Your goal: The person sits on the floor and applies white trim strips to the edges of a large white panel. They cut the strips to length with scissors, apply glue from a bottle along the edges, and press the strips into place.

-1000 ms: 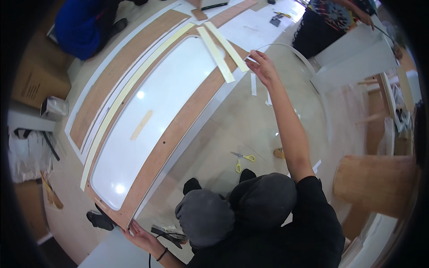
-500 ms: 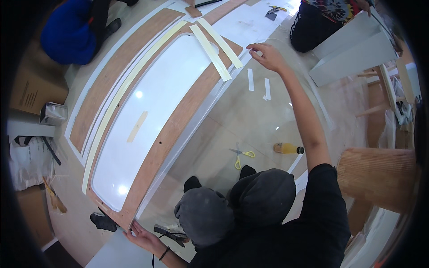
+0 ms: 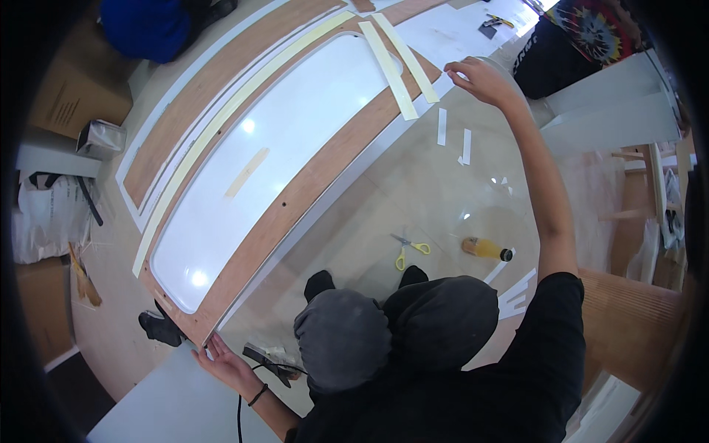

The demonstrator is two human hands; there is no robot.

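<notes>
A long wood-framed panel (image 3: 336, 151) with a white middle slants across the floor before me. My left hand (image 3: 225, 365) grips its near left corner from below, the fingers partly hidden by the edge. At the far right corner, my right hand (image 3: 478, 80) pinches the edge between thumb and curled fingers, arm stretched out. Two pale yellow strips (image 3: 389, 70) cross the panel's far right end. Another long yellow strip (image 3: 214, 122) runs along its far side. On the white part lies a short beige strip (image 3: 247, 173).
Yellow-handled scissors (image 3: 410, 249) and a bottle of yellow liquid (image 3: 486, 249) lie on the floor to the right, near white paper strips (image 3: 442, 127). A corded black tool (image 3: 269, 365) is beside my left hand. Other people crouch at far left (image 3: 148, 29) and far right (image 3: 569, 44).
The whole view has shifted, so the panel and the floor items appear displaced, the panel higher up. Both hands stay at the same panel corners.
</notes>
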